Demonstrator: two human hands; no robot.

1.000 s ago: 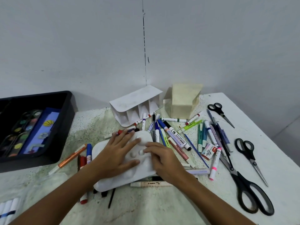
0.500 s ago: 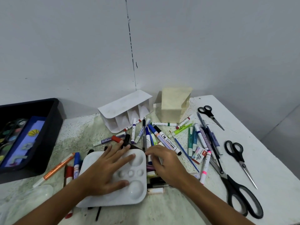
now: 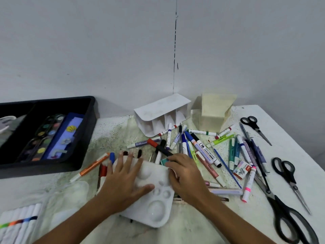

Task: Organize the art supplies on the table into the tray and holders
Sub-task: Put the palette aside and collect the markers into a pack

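A white paint palette (image 3: 154, 196) is lying on the surface (image 3: 202, 231), resting over several markers, with both hands on it. The left hand (image 3: 123, 182) is pressing flat on its left half, fingers (image 3: 125, 162) spread wide and straight, thumb reaching toward the small wells. The right hand (image 3: 186, 178) is gripping the palette's right edge, fingers curled over the rim. To the left, a black tray (image 3: 84, 138) is sitting against the wall, holding watercolour sets (image 3: 42, 138) and a blue card. Behind the palette, a white divided holder (image 3: 161, 111) is lying on its side, and a cream box holder (image 3: 214, 111) is standing just beside it. Loose markers are lying scattered between the holders and the hands, among them a whiteboard marker (image 3: 205, 150). Three pairs of scissors are lying at the right; the largest pair of scissors (image 3: 288, 219) is nearest the camera.
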